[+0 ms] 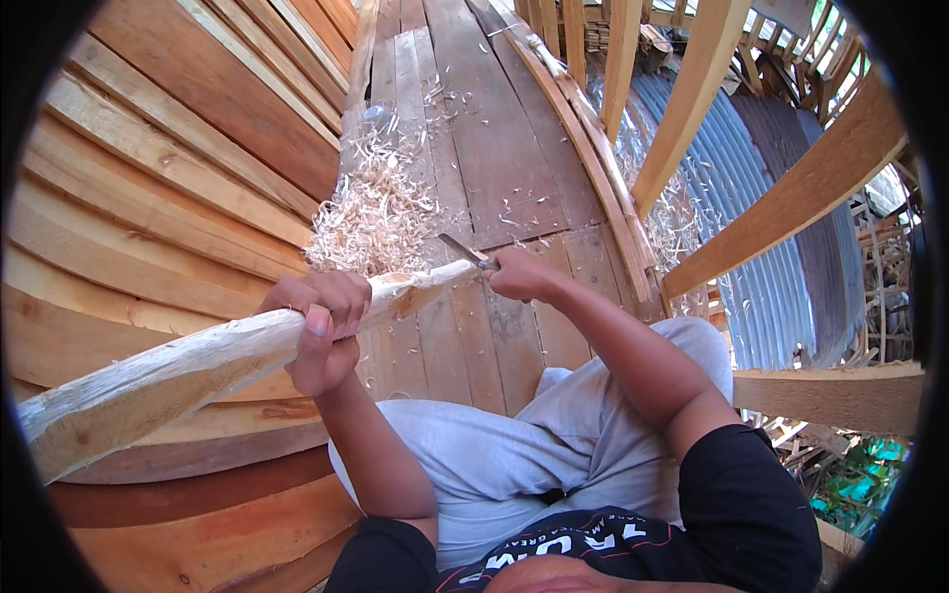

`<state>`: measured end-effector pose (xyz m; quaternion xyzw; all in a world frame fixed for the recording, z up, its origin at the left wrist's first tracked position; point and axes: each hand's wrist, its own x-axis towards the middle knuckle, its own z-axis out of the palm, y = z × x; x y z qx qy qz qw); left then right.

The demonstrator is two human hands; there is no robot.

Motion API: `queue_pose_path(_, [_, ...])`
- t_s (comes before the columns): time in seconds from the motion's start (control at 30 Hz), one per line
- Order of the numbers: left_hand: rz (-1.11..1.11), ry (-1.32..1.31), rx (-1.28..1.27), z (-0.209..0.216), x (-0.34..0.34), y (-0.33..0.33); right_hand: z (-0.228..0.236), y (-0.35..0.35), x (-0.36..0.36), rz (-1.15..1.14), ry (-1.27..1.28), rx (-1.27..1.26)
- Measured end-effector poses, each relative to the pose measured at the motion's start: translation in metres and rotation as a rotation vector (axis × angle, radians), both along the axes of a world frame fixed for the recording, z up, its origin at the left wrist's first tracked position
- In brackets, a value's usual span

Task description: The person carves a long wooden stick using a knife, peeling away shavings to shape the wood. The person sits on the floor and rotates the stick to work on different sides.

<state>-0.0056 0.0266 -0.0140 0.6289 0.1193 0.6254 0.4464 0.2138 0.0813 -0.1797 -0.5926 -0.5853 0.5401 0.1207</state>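
Observation:
A long pale wooden pole, stripped of bark with flat cut faces, slants from the lower left toward the middle. My left hand is closed around it, thumb on the near side. At the pole's far right end, my right hand is closed on a knife. The dark blade points up and to the left and lies against or just beyond the pole's tip; whether it touches the wood I cannot tell. Most of the handle is hidden in my fist. Just beyond the pole lies a heap of curled wood shavings.
Curved planks form a wall at my left. Upright wooden ribs stand at right, with corrugated metal sheets beyond. Loose shavings dot the plank floor; a small clear container sits past the heap. My crossed legs are below.

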Motion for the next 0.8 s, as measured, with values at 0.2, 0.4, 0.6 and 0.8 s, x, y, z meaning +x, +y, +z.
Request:
queue_pose_path(0.2, [-0.180, 0.019, 0.056, -0.005, -0.017, 0.008, 0.001, -0.003, 0.008, 0.038, 0.091, -0.036])
queue_pose_path(0.4, [0.117, -0.096, 0.042, -0.013, -0.004, -0.001, 0.011, -0.014, -0.014, 0.147, 0.191, 0.250])
queue_pose_path(0.6, [0.141, 0.112, -0.089, 0.000, -0.006, 0.001, -0.037, -0.007, -0.009, -0.060, -0.116, 0.184])
queue_pose_path(0.8, [0.265, -0.152, -0.163, -0.010, 0.005, -0.001, -0.023, -0.015, -0.020, -0.069, -0.157, 0.224])
